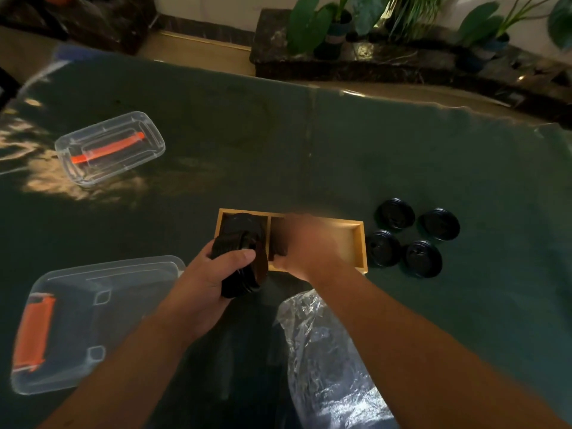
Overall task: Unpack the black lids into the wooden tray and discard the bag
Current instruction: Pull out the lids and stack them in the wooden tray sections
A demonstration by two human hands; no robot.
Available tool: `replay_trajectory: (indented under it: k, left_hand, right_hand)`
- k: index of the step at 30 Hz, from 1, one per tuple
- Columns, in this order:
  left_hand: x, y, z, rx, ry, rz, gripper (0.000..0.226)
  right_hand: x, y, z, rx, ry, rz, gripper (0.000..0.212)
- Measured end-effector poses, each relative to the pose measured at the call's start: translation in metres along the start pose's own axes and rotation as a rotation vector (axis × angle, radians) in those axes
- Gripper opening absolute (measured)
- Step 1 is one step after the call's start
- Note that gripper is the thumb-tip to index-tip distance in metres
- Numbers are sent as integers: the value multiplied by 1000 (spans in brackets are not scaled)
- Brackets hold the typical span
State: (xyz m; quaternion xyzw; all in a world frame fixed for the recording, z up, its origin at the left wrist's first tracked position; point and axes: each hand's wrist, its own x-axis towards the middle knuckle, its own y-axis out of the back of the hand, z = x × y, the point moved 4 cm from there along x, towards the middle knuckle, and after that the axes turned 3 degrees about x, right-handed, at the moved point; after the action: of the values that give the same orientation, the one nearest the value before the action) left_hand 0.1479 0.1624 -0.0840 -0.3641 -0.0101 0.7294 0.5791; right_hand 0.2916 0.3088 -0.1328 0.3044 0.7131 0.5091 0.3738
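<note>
Lids stack (pixel 244 267) | left hand (pixel 210 283) grips | right hand (pixel 306 246) blurred, grasp unclear

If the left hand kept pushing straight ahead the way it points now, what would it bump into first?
Most likely the wooden tray. The left hand grips a stack of black lids aimed at the tray's left compartment, where lids already lie. The stack's far end seems to reach them, though depth is hard to judge.

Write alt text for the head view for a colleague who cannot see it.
The left hand grips a stack of black lids at the wooden tray, while the blurred right hand reaches into it. Four loose lids lie right of the tray; the plastic bag lies nearer.
</note>
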Motion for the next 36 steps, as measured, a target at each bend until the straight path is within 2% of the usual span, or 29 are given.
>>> replay_trajectory:
  k: [3, 5, 7, 8, 10, 12, 13, 15, 17, 19, 22, 25, 27, 31, 33, 36]
  left_hand:
    - [0, -6, -5, 6, 18, -33, 67]
    - [1, -8, -7, -1, 35, -12, 74]
    - [4, -9, -9, -10, 40, 34, 88]
    - [5, -10, -10, -25, 43, 50, 92]
    - [7, -16, -12, -80, 56, 57, 85]
    - [10, -28, -17, -144, 86, 44, 68]
    - [11, -38, -20, -157, 103, 23, 59]
    - [15, -61, -26, -141, 129, -41, 42]
    - [18, -81, -32, -125, 146, -61, 39]
    - [22, -96, -37, -143, 158, -61, 44]
    - [28, -109, -42, -81, 181, -69, 51]
    - [32, -116, -48, 142, 277, 29, 65]
    - [27, -116, -58, 402, 372, 40, 82]
    - [17, -107, -84, 837, 499, -81, 74]
    - [16, -102, -93, 927, 493, -99, 76]
    - [19, -98, -94, 1086, 345, -45, 88]
  right_hand:
    - [10, 1, 1, -18, -4, -50, 95]
    - [8, 4, 3, 5, -9, -76, 97]
    - [-6, 13, 7, 109, -26, -16, 94]
    - [-18, 22, 11, 216, -40, 69, 88]
    - [-49, 39, 22, 572, -84, 198, 74]
    - [-83, 49, 25, 989, -99, 133, 67]
    - [-96, 53, 23, 1101, -79, 69, 70]
    - [-111, 55, 16, 1037, -35, -46, 93]
    - [-112, 57, 15, 803, 4, -45, 112]
    - [-108, 58, 20, 690, -10, 12, 114]
    - [-105, 54, 35, 707, -57, 19, 113]
    - [-95, 49, 58, 629, -165, 82, 114]
    - [-82, 45, 75, 529, -242, 103, 111]
    - [-56, 32, 89, 279, -277, 10, 108]
    - [-47, 25, 87, 131, -263, -19, 107]
    - [-37, 18, 86, 48, -274, -9, 105]
